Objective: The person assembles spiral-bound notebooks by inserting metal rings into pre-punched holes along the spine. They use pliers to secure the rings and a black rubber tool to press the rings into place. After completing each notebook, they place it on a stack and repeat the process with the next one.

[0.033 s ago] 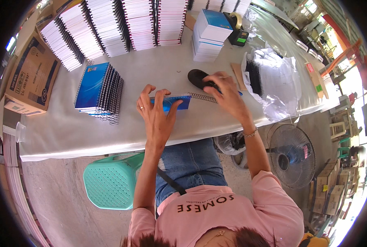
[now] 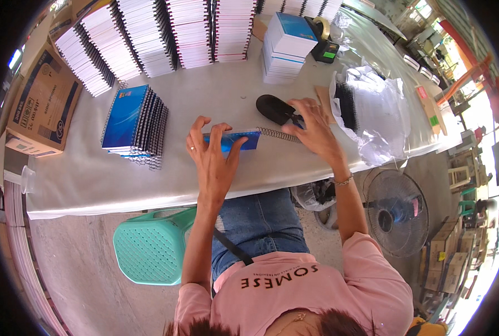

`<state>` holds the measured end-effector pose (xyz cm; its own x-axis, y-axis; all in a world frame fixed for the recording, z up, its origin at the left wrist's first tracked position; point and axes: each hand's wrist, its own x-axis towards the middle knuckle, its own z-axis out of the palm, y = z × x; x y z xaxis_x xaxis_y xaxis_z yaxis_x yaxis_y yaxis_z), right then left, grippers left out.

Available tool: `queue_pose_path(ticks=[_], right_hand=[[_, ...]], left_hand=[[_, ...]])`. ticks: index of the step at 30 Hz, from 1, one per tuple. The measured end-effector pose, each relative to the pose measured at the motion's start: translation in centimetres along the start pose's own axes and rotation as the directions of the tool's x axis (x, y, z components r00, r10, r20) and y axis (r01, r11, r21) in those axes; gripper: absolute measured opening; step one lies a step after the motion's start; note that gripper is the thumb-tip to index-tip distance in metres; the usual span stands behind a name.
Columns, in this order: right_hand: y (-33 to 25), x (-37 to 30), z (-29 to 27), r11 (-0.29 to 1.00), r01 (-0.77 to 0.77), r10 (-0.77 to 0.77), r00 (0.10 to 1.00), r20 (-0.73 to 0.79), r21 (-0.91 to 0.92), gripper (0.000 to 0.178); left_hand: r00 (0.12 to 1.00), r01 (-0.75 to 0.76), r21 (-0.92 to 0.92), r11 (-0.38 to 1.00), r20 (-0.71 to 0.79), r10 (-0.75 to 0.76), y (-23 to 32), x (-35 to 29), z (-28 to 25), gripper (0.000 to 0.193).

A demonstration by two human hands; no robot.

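A small blue-covered notebook [image 2: 241, 141] lies flat near the table's front. My left hand [image 2: 211, 147] grips it from the left, thumb and fingers curled over its cover. From the notebook's right end a dark spiral binding coil [image 2: 277, 134] sticks out to the right. My right hand [image 2: 315, 130] is at the coil's outer end, thumb against it and fingers bent; the fingertips' grip is partly hidden. Just beyond lies a black oval object [image 2: 272, 109], whose narrower end reaches under my right fingers.
Coil-bound blue notebooks [image 2: 127, 120] are stacked at left beside a cardboard box [image 2: 45, 101]. Tall stacks of bound pages [image 2: 189, 33] line the back. Right are a blue-topped pile [image 2: 286, 47], a tape dispenser [image 2: 323, 50] and black coils in plastic wrap [image 2: 375, 106].
My right hand has shifted slightly to the right, uncovering more of the black oval object. My left hand and the notebook stay nearly in place.
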<state>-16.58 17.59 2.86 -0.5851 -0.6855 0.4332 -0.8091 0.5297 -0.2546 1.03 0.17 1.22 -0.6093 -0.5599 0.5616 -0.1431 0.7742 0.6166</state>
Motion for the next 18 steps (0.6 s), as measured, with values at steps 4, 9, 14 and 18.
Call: queue_pose_path(ticks=[4, 9, 14, 18], right_hand=[[2.2, -0.8, -0.8, 0.949, -0.224, 0.163, 0.950, 0.268, 0.220, 0.071], [4.6, -0.8, -1.4, 0.958, -0.275, 0.247, 0.935, 0.253, 0.082, 0.073], [3.4, 2.5, 0.1, 0.929, 0.012, -0.101, 0.970, 0.222, 0.370, 0.063], [-0.9, 4.2, 0.0, 0.823, -0.347, 0.019, 0.809, 0.588, 0.450, 0.052]], left_hand=[[0.996, -0.022, -0.021, 1.000, -0.082, 0.020, -0.1, 0.0, -0.6, 0.041], [0.997, 0.063, -0.166, 0.984, -0.026, -0.068, -0.6, 0.0, -0.4, 0.048], [0.998, 0.059, -0.183, 0.981, 0.013, -0.058, -1.2, 0.3, -0.1, 0.053], [0.998, 0.019, -0.184, 0.983, 0.063, -0.008, -2.4, 1.0, -0.9, 0.055]])
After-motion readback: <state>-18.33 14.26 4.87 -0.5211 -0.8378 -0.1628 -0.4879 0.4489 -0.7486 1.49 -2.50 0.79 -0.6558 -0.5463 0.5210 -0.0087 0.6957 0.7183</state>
